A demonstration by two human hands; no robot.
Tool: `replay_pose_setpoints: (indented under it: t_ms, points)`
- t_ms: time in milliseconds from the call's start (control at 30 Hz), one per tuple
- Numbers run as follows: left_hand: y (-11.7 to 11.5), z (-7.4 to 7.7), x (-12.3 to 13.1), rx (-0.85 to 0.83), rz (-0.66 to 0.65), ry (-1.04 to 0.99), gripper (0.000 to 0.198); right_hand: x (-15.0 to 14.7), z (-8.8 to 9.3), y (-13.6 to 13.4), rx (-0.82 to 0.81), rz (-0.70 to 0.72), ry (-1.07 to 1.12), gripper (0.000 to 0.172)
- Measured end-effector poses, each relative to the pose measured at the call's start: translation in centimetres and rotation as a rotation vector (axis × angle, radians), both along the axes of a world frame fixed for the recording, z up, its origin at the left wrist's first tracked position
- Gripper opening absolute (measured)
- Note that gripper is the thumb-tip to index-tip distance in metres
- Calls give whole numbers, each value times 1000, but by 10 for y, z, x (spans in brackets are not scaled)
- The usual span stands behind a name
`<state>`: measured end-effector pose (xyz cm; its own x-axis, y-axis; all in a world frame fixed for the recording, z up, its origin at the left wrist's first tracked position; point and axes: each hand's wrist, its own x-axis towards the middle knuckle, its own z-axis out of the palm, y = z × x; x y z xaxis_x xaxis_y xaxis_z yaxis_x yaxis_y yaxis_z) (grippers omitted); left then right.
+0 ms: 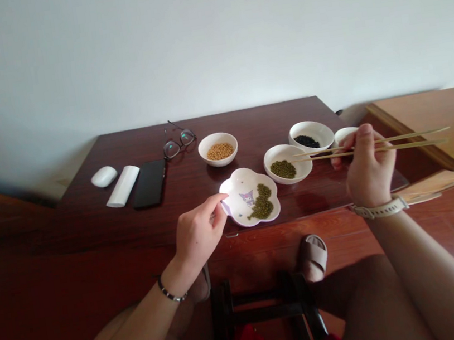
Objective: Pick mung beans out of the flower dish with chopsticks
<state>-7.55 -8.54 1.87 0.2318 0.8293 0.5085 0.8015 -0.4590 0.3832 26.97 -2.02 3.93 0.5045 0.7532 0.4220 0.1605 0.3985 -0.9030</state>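
Head view: a flower-shaped dish (235,185) and chopsticks (409,145), both being held.
The left hand (197,227) pinches the dish's left rim, a suitable hold, as it looks light but breakable; the right hand (367,164) grips the chopsticks, tips over the bowl (305,169) of mung beans (283,169), probably hard and slippery. The dish lies near the surface's (189,200) front edge, with more room toward the phone (149,183).

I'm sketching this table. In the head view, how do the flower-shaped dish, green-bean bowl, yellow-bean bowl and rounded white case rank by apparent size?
Largest to smallest:
1. Flower-shaped dish
2. Green-bean bowl
3. Yellow-bean bowl
4. Rounded white case
The bowls' true order is unsure; the green-bean one sits nearer.
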Motion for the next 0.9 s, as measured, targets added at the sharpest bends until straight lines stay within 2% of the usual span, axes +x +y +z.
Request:
replay_pose_setpoints:
  t_ms: [167, 300, 400, 467, 700, 900]
  points:
    - [0, 0, 1, -8, 9, 10, 30, -2, 2, -4, -43, 58, 54, 44]
    - [1, 1, 1, -8, 6, 15, 30, -15, 9, -19, -177, 281, 94, 48]
    - [1, 0, 1, -15, 5, 8, 30, -26, 13, -30, -304, 442, 12, 49]
    - [1, 0, 1, -18, 5, 8, 30, -31, 15, -35, -372, 491, -44, 50]
    - [2, -2, 2, 8, 12, 13, 30, -41, 15, -37, -463, 484, -110, 56]
    - [4, -3, 4, 26, 3, 23, 29, -47, 4, -34, -496, 435, -59, 58]
